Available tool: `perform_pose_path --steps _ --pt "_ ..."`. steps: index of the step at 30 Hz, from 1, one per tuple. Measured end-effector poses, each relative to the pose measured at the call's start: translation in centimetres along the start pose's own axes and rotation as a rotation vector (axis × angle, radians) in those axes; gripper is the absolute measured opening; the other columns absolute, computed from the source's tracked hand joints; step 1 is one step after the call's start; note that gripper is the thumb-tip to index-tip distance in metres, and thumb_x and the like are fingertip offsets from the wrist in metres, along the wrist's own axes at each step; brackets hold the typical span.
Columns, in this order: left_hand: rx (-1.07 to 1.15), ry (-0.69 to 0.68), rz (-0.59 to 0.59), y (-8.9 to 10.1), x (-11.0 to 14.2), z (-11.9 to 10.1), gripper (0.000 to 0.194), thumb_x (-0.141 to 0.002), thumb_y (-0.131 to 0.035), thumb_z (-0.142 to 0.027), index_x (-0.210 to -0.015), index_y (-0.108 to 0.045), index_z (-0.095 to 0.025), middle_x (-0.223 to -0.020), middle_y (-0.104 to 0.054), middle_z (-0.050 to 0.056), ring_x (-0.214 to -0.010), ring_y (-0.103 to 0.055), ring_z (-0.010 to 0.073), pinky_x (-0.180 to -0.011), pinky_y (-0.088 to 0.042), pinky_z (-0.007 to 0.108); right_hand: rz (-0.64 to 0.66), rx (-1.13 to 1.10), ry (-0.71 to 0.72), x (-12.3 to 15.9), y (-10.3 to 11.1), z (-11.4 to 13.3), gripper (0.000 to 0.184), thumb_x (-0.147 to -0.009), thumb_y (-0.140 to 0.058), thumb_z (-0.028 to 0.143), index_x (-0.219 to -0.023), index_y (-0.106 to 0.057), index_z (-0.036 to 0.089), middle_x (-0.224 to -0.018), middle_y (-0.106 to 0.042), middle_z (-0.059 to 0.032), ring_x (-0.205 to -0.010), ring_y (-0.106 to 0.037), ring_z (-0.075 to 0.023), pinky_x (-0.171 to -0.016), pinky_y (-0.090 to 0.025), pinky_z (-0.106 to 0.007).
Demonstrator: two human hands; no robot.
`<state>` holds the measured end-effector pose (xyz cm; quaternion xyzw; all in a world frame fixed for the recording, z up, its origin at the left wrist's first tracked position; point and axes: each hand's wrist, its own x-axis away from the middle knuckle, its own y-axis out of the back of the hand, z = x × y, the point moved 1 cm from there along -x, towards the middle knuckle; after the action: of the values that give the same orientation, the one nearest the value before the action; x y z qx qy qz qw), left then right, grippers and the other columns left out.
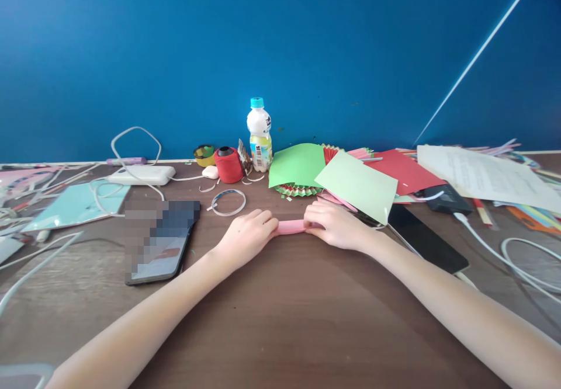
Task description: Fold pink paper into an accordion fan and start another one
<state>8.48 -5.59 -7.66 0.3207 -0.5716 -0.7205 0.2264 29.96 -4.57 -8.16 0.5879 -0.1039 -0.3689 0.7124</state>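
A narrow folded pink paper strip (291, 226) lies on the brown table (280, 319) between my hands. My left hand (246, 237) presses on the strip's left end with its fingers curled together. My right hand (335, 223) holds down the right end, fingers bent over it. Both hands rest on the tabletop, near the middle of the view.
A phone (158, 240) lies left of my left hand, a dark tablet (424, 240) to the right. Behind are green sheets (357, 186), a pleated paper fan (298, 190), red paper (405, 171), a bottle (260, 136), a red roll (228, 164), a tape ring (228, 202), a power bank (141, 174) with cables.
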Motion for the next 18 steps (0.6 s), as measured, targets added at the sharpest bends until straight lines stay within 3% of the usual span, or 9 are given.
perform_pose_path --steps 6,10,13,18 --pt "0.096 -0.008 0.05 -0.2 0.1 0.2 0.023 -0.09 -0.034 -0.023 -0.085 -0.055 -0.016 -0.084 -0.058 0.005 -0.079 -0.053 0.0167 -0.068 -0.041 0.027 0.087 -0.195 -0.154 0.1 0.0 -0.4 0.008 -0.081 -0.051 0.017 -0.081 -0.059 0.018 -0.084 -0.06 -0.0026 -0.077 -0.051 -0.0144 -0.068 -0.038 -0.027" --pt "0.414 0.122 0.094 0.0 0.0 0.6 0.016 -0.086 -0.038 -0.02 -0.087 -0.054 -0.019 -0.085 -0.061 0.001 -0.078 -0.055 0.0145 -0.069 -0.041 0.026 0.103 -0.298 -0.232 0.1 0.1 -0.7 0.012 -0.082 -0.051 0.023 -0.082 -0.062 0.019 -0.085 -0.062 -0.0022 -0.079 -0.053 -0.0149 -0.071 -0.039 -0.028" --pt "0.649 0.239 0.115 0.1 -0.1 0.9 0.013 -0.082 -0.042 -0.019 -0.085 -0.055 -0.02 -0.081 -0.062 -0.002 -0.071 -0.055 0.0121 -0.066 -0.041 0.023 0.071 -0.346 -0.308 0.1 -0.1 -1.0 0.011 -0.081 -0.05 0.024 -0.081 -0.06 0.019 -0.076 -0.06 -0.0002 -0.07 -0.053 -0.0132 -0.065 -0.04 -0.027" --pt "0.735 0.298 0.128 0.4 -0.4 1.3 0.015 -0.076 -0.045 -0.018 -0.074 -0.06 -0.018 -0.078 -0.063 -0.002 -0.072 -0.055 0.0132 -0.066 -0.041 0.024 0.017 -0.366 -0.315 -0.1 -0.5 -1.4 0.01 -0.077 -0.053 0.023 -0.07 -0.057 0.017 -0.076 -0.055 -0.0001 -0.065 -0.051 -0.0107 -0.061 -0.04 -0.025"
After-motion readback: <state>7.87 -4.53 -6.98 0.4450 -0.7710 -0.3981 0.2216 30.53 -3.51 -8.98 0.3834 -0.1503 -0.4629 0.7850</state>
